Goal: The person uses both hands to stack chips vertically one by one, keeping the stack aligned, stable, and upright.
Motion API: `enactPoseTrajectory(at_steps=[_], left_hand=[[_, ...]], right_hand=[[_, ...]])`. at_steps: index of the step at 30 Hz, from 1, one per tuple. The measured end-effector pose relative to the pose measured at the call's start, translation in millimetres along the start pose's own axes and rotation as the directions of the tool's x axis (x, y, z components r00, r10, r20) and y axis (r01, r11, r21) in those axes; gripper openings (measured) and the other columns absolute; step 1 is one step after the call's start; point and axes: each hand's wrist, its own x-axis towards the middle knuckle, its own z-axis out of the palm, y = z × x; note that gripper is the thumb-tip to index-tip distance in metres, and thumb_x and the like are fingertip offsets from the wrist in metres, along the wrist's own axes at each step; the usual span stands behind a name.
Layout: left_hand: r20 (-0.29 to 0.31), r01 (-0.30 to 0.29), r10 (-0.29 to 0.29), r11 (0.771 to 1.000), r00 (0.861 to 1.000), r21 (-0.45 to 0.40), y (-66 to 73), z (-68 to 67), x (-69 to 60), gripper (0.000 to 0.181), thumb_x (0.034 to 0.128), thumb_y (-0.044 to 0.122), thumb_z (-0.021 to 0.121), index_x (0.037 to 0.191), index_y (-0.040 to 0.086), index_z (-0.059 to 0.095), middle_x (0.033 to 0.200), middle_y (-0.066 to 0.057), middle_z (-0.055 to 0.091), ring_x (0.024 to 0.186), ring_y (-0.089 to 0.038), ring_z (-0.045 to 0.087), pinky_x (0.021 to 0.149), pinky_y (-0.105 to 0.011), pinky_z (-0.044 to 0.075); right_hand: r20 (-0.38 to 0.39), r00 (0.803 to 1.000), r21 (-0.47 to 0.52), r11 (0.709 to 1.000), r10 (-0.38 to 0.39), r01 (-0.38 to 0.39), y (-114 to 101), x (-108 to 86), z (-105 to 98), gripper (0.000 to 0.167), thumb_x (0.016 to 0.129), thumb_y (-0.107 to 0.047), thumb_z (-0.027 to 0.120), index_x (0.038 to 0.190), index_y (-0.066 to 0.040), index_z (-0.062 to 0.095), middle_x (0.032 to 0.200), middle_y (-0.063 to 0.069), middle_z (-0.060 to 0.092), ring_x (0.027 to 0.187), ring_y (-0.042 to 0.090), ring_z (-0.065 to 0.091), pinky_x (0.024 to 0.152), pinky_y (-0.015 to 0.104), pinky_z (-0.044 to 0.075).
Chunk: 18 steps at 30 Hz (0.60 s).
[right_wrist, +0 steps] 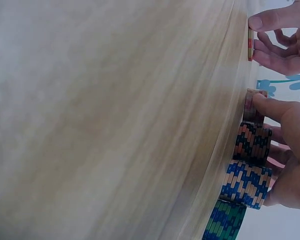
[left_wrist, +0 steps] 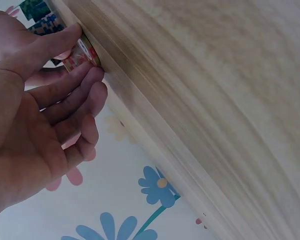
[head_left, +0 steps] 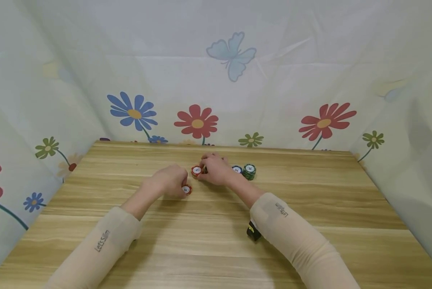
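Observation:
Near the table's middle, my left hand [head_left: 172, 182] pinches a red poker chip [head_left: 187, 190] between thumb and fingers, low at the tabletop. The chip shows edge-on as a thin red chip [right_wrist: 250, 45] in the right wrist view. My right hand [head_left: 217, 168] holds a short stack of red chips [head_left: 196, 171], thumb on its near side. Beside that stack, in a row, stand a dark stack [right_wrist: 251, 144], a blue stack [right_wrist: 246, 182] and a green stack [head_left: 250, 171]. In the head view the right hand hides most of the dark stack.
A small black object with a yellow mark [head_left: 253, 231] lies on the wooden table [head_left: 187, 249], partly covered by the right sleeve. A flower-printed cloth [head_left: 158, 68] hangs behind the table's far edge and along both sides.

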Motion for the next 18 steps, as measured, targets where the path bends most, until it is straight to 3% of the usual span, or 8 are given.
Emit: enactPoseTrajectory(at_steps=[5,9,15,18], left_hand=[[0.032,0.026,-0.024,0.998,0.999,-0.054,-1.4,0.4,-0.7,0.02,0.0835,0.019,0.08,0.076,0.01,0.063,0.065,0.002,0.05,0.059,-0.015,0.044,0.056,-0.032,0.035],[0.023,0.039,-0.037,0.995,0.999,-0.093,-3.2,-1.7,0.7,0.018,0.0836,0.02,0.08,0.08,0.01,0.064,0.069,-0.001,0.055,0.062,-0.017,0.048,0.057,-0.032,0.037],[-0.067,-0.031,0.021,0.99,0.997,-0.14,-9.7,-8.8,6.6,0.02,0.0838,0.019,0.08,0.09,0.006,0.066,0.077,-0.001,0.061,0.067,-0.017,0.053,0.062,-0.032,0.044],[-0.133,-0.042,0.02,0.985,0.991,-0.165,-12.1,-10.2,10.7,0.026,0.083,0.019,0.081,0.098,0.004,0.066,0.083,-0.002,0.064,0.072,-0.019,0.057,0.066,-0.032,0.048]], right_hand=[[0.0,1.0,-0.003,1.0,0.004,-0.004,-0.4,0.1,0.8,0.037,0.095,-0.039,0.075,0.12,-0.012,0.073,0.147,0.01,0.053,0.139,0.033,0.042,0.109,0.065,0.033],[-0.002,1.0,0.004,1.0,0.006,-0.006,0.7,-0.6,0.8,0.037,0.095,-0.039,0.075,0.12,-0.012,0.073,0.147,0.01,0.053,0.139,0.033,0.042,0.109,0.065,0.032],[-0.011,1.0,0.008,1.0,-0.005,0.005,1.6,-1.5,1.5,0.036,0.095,-0.039,0.076,0.119,-0.012,0.073,0.146,0.01,0.054,0.137,0.034,0.043,0.108,0.066,0.032],[-0.013,1.0,0.012,1.0,-0.011,0.011,1.5,-1.8,1.1,0.037,0.094,-0.038,0.076,0.119,-0.011,0.073,0.145,0.01,0.054,0.137,0.034,0.043,0.107,0.066,0.033]])
